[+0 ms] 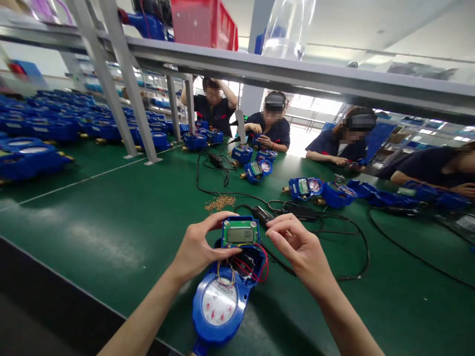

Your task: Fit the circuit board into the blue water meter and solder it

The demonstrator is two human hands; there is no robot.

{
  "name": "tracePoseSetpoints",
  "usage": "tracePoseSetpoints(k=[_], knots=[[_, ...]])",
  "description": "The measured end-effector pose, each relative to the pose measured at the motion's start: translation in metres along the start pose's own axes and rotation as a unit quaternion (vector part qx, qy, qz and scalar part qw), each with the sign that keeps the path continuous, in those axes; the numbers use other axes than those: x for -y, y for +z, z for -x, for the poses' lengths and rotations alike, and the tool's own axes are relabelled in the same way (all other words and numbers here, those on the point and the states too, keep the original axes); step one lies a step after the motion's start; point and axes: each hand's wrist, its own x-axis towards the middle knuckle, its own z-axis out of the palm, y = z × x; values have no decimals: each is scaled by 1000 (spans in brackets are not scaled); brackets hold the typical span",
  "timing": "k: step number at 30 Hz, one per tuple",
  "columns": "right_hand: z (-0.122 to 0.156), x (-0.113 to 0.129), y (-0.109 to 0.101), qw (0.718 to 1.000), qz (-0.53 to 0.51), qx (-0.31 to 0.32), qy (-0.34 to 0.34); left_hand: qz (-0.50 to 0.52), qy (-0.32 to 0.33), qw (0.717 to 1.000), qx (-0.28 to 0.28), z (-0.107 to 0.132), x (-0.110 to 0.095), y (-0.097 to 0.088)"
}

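Near the bench's [122, 227] front edge, our left hand [195, 247] clamps a boxy display [240, 236] by a glossy, cropped meter [219, 305]; whether our right hand [301, 243] pinches, we cannot tell

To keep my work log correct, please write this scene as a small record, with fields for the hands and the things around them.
Left hand: holds the display between thumb and fingers
Right hand: raised, fingers bent; cannot tell if it holds something small
Display: lit digits not certain, look like zeros
Meter: blue, nearer the person than the display
Pieces: small, brass-coloured, piled on the green table
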Motion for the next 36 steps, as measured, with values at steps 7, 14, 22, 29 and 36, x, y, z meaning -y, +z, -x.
tracePoseSetpoints(k=[7,14,22,29,36], knots=[[2,8,-3,972,139,157,-108,-19,-11,1000,-18,4,-1,1],[1,-3,5,954,206,119,-185,-37,-30,999,-19,7,-3,4],[6,-13,22,940,237,6,-246,-46,-66,997,-1,5,-11,4],[5,-12,23,933,242,-19,-265,-73,-64,995,16,1,-14,3],[4,-16,21,942,229,-13,-247,-83,-60,995,23,-2,-16,6]])
